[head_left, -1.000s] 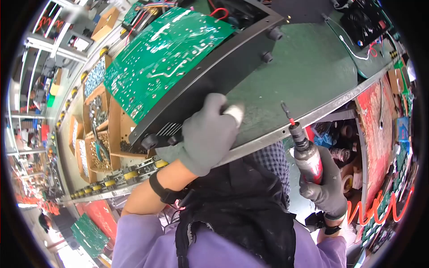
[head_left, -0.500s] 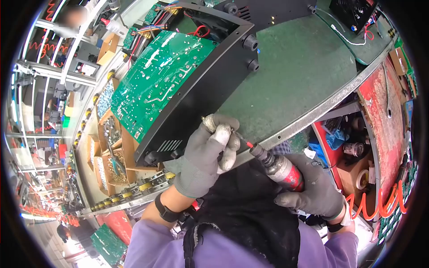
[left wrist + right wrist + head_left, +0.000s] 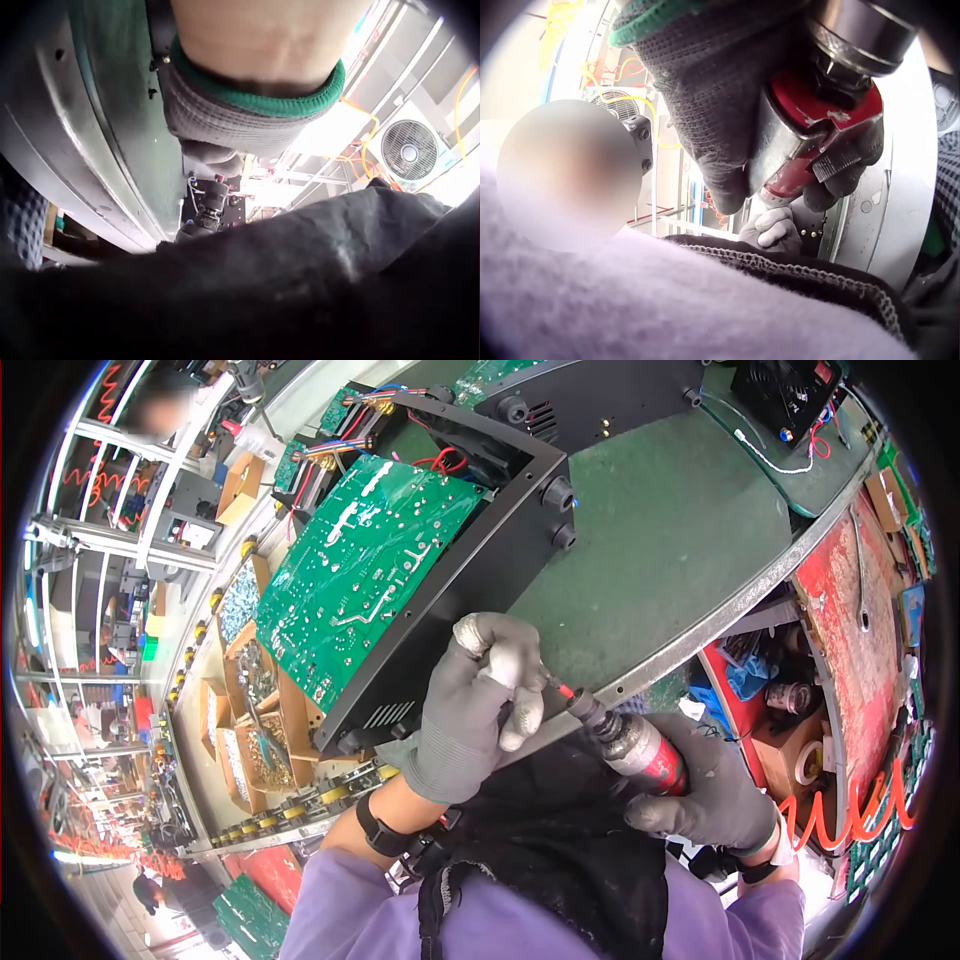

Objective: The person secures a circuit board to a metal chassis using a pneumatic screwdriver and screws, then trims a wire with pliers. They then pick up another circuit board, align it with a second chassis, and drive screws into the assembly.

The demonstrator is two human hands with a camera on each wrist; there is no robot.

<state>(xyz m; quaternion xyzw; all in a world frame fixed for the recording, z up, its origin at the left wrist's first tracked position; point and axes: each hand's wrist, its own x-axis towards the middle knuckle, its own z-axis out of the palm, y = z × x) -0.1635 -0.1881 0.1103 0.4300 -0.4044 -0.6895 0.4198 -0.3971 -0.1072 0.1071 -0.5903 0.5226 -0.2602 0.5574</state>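
In the head view my gloved left hand (image 3: 465, 710) is held before the black metal chassis (image 3: 455, 595), its fingers curled around the tip of a driver bit (image 3: 560, 685). Whether a small screw sits in those fingers I cannot tell. My gloved right hand (image 3: 705, 780) grips the red and silver pneumatic screwdriver (image 3: 640, 750), its bit pointing up and left at the left hand. The right wrist view shows the screwdriver's red end (image 3: 810, 112) with gloved fingers wrapped round it. A green circuit board (image 3: 365, 575) is fitted in the tilted chassis.
Cardboard boxes of screws (image 3: 265, 745) stand left of the chassis, beside yellow rollers (image 3: 330, 795). A second black chassis (image 3: 620, 400) lies farther back on the green bench top (image 3: 670, 550). A metal edge (image 3: 720, 625) borders the bench. An orange coiled hose (image 3: 850, 825) hangs at right.
The left hand has drawn back from the chassis front and curled its fingers. The right hand has brought the screwdriver leftward, so the bit now meets the left fingers.
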